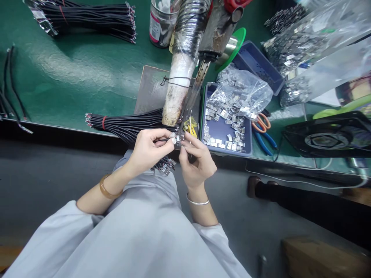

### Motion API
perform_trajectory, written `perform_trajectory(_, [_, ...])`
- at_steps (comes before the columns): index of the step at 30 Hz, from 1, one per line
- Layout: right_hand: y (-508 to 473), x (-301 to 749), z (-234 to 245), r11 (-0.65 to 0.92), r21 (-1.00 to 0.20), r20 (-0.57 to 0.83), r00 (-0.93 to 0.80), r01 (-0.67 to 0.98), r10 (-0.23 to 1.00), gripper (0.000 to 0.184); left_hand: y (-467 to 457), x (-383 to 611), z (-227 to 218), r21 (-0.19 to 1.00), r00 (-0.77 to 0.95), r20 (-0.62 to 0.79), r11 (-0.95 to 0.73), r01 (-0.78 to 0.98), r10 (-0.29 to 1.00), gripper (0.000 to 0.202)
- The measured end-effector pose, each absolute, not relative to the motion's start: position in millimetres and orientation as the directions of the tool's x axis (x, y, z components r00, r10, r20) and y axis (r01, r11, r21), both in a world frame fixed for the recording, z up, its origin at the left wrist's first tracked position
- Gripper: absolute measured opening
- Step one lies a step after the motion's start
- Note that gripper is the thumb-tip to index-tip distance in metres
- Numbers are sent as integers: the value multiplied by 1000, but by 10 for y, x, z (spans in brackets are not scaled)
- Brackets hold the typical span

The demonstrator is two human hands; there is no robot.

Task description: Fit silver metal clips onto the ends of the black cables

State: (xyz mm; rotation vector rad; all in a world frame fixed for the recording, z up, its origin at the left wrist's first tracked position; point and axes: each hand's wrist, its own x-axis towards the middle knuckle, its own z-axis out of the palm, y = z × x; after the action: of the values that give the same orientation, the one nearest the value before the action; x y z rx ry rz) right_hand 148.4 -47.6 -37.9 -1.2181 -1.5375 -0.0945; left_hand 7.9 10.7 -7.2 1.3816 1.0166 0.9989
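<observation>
My left hand (152, 148) is closed, thumb and index finger pinching a black cable just behind a small silver metal connector (179, 138). The fingertips wear whitish covers. My right hand (197, 160) meets it from the other side, its bent fingers around a thin silvery solder wire (190, 120) that stands upright beside the connector. Just above both hands are the tip end of a soldering iron (199, 75) and a stained white tube (177, 85). A red-banded bundle of black cables (124, 122) lies left of the hands. More cable ends with connectors (165, 166) hang below my left hand.
A blue tray (247, 143) of metal connectors with a plastic bag (243, 90) stands right of the hands. Further right are pliers (265, 142) and a black fan (330, 135). Another cable bundle (92, 19) lies at the back left. A person's leg (304, 210) shows at right.
</observation>
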Motion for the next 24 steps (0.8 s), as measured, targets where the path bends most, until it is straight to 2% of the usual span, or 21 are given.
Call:
perform_trajectory(5, [-432,1476,-313,421,-565,725,184,709,663,15,96,117,-53,998,239,5,-19,54,971,16])
perform_trajectory(17, [-376,1468,-197,418,-486,758,133,767,638,19,109,159,-38,996,168,90,-85,-35,982,12])
perform_trajectory(24, [-378,1475,-211,410,-486,747,124,772,653,19,76,165,-32,999,160,40,-40,-1,986,14])
